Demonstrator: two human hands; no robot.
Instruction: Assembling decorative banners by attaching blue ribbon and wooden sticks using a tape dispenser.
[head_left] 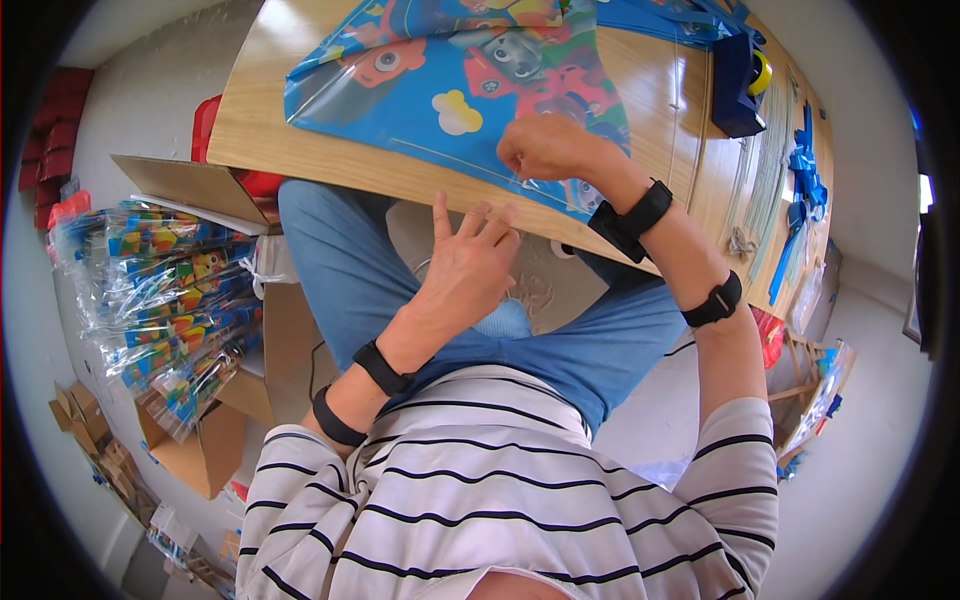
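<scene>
A glossy blue plastic sheet (400, 110) printed with cartoon figures and a yellow cloud lies on the wooden table in front of me. Above its near edge is my right hand (550, 148), closed with the fingertips curled inward. Whatever those fingers may pinch is too small or hidden to make out. A thin pale line runs along the sheet close to this hand. My left hand (468, 262) is just off the table's near edge, over my lap, its fingers stretched and apart, holding nothing.
On the table's right stand a dark blue tape dispenser (738, 90) with yellow tape, thin pale rods (745, 200) and blue ribbons (802, 190). At my left, a cardboard box (205, 440) sits beneath a heap of wrapped printed sheets (170, 290). The wooden table edge (300, 160) crosses before my knees.
</scene>
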